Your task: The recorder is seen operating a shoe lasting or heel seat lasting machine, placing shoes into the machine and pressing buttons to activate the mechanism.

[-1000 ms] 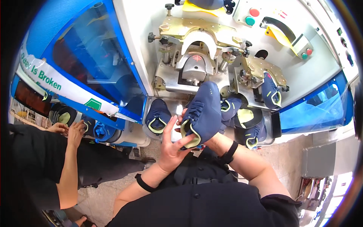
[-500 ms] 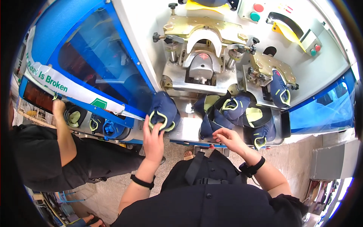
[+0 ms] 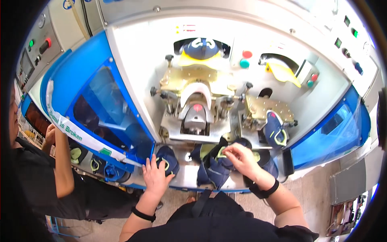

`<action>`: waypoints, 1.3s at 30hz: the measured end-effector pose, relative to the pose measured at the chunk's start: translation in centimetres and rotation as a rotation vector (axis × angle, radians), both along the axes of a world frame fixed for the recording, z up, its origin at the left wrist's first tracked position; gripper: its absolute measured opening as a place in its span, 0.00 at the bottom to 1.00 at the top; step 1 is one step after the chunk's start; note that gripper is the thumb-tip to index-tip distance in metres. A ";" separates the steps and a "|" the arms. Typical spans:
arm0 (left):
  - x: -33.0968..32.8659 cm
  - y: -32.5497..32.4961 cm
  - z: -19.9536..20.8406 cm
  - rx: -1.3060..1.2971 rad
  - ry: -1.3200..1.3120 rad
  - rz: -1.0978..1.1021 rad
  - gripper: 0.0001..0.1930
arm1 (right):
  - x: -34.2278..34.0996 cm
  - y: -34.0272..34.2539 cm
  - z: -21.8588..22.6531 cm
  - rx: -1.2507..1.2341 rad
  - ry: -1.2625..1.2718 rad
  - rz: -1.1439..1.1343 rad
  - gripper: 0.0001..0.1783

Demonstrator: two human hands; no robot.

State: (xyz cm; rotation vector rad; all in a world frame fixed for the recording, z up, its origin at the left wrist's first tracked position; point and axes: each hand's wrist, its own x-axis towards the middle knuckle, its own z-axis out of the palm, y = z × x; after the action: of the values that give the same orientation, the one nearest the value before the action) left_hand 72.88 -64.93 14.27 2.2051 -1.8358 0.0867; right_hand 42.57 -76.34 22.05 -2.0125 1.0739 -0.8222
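My left hand (image 3: 156, 177) lies at the front edge of the steel ledge, fingers spread. Its fingertips are beside a navy shoe upper (image 3: 171, 161) with lime-green lining, which stands against the blue door's edge. My right hand (image 3: 244, 162) reaches over a heap of navy uppers, its thumb and fingers pinched at the lime collar of one shoe upper (image 3: 221, 153). Several more uppers (image 3: 213, 173) lie under and around that hand, partly hidden by it. Behind them, a metal toe mould (image 3: 196, 117) stands bare in the machine. Another navy upper (image 3: 275, 130) sits on the right-hand station.
A blue windowed door (image 3: 105, 117) stands open at the left, another blue panel (image 3: 334, 125) at the right. Red and green buttons (image 3: 245, 59) sit on the back wall. At far left a co-worker's arm (image 3: 62, 161) is near more uppers (image 3: 114, 171).
The view has tilted up toward the machine. My left hand has come off the upper's opening to its left side. My right hand has moved forward over the heap and closed into a pinch.
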 end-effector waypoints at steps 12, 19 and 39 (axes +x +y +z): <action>-6.1 -5.9 9.5 -0.243 0.821 -0.638 0.12 | 10.0 -20.1 17.5 -0.848 -0.090 -0.349 0.13; 1.1 -2.5 -0.3 0.009 1.215 -0.241 0.06 | 0.9 -10.9 10.0 -0.608 0.043 -0.320 0.17; -9.9 -6.8 -4.7 0.274 0.924 -0.604 0.14 | -7.1 3.9 8.9 -0.565 0.303 -0.340 0.18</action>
State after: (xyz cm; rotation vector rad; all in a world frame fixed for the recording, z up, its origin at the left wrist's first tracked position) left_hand 63.01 -71.78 9.58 1.3019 -1.8476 -1.1370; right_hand 35.47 -72.40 30.92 -2.5206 1.5128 -1.1145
